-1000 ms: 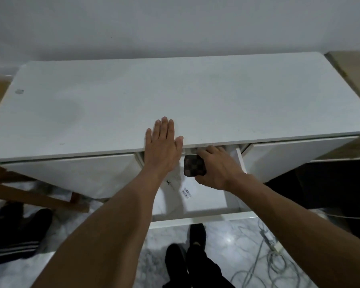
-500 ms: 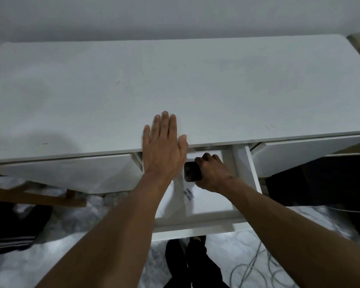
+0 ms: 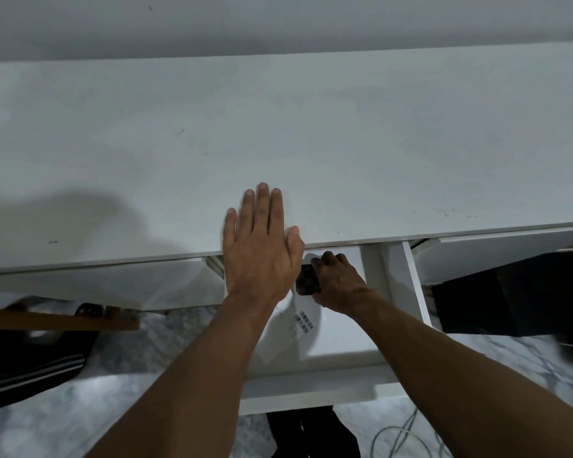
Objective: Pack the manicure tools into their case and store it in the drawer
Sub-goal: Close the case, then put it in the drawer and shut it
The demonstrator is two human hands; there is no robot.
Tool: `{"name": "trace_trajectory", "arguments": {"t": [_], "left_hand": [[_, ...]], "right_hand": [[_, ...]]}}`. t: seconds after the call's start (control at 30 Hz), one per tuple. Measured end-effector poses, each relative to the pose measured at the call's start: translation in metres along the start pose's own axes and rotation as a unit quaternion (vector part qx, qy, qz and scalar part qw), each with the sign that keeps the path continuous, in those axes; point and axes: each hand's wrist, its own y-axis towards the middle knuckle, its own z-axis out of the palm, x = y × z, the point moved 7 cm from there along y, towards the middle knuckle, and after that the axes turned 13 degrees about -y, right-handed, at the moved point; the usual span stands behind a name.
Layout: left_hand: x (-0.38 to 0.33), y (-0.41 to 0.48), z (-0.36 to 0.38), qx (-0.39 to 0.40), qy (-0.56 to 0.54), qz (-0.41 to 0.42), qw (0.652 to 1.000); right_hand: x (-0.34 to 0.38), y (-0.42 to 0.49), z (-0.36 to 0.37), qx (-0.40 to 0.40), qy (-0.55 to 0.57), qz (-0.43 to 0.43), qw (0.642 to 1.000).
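Fingers [image 3: 263,206] of the left hand [image 3: 262,256] lie straight and close together, pressed flat on the near edge of the white desk top [image 3: 278,127], with the thumb alongside them at the rim. Those of the right hand [image 3: 338,284] are curled tight round the case [image 3: 306,281], down inside the open middle drawer [image 3: 344,350], just under the desk's front edge.

That drawer stands pulled out toward the person and is white inside. Two things show in it. One is the case in the right hand, toward the far left of the drawer. The other is a white sheet of paper [image 3: 288,335] bearing a barcode label, lying on the drawer floor below and nearer than the case. Whether the case rests on the drawer floor or hangs just above it, I cannot tell, because the hand covers it.

The case is small and dark, almost black, with rounded corners. Only its left end shows past the knuckles, and its surface is too blurred to read.

White drawer fronts sit on either side of the open one. Below, on the pale marbled floor, grey cables [image 3: 407,434] curl at the near right. A wooden bar [image 3: 57,320] and a dark cloth with white stripes [image 3: 30,368] lie to the left.
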Motion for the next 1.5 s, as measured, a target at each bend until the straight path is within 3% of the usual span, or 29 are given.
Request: {"name": "trace_trajectory", "arguments": {"t": [0.5, 0.83, 1.03, 1.37, 1.5], "left_hand": [[0.002, 0.000, 0.000, 0.015, -0.005, -0.001, 1.000], [-0.010, -0.007, -0.018, 0.109, -0.033, -0.019, 0.993], [-0.033, -0.089, -0.026, 0.132, -0.060, 0.037, 0.989], [-0.024, -0.226, -0.007, 0.125, -0.031, 0.014, 0.992], [-0.032, -0.266, -0.002, 0.123, -0.039, 0.021, 0.991]], "right_hand": [[0.000, -0.010, -0.006, -0.021, 0.017, 0.005, 1.000], [0.001, -0.098, -0.051, -0.136, 0.038, 0.018, 0.990], [0.001, -0.149, -0.060, -0.158, 0.029, 0.026, 0.987], [0.013, -0.228, -0.006, -0.189, 0.017, 0.025, 0.982], [0.012, -0.260, 0.029, -0.157, 0.017, 0.044, 0.986]]}}
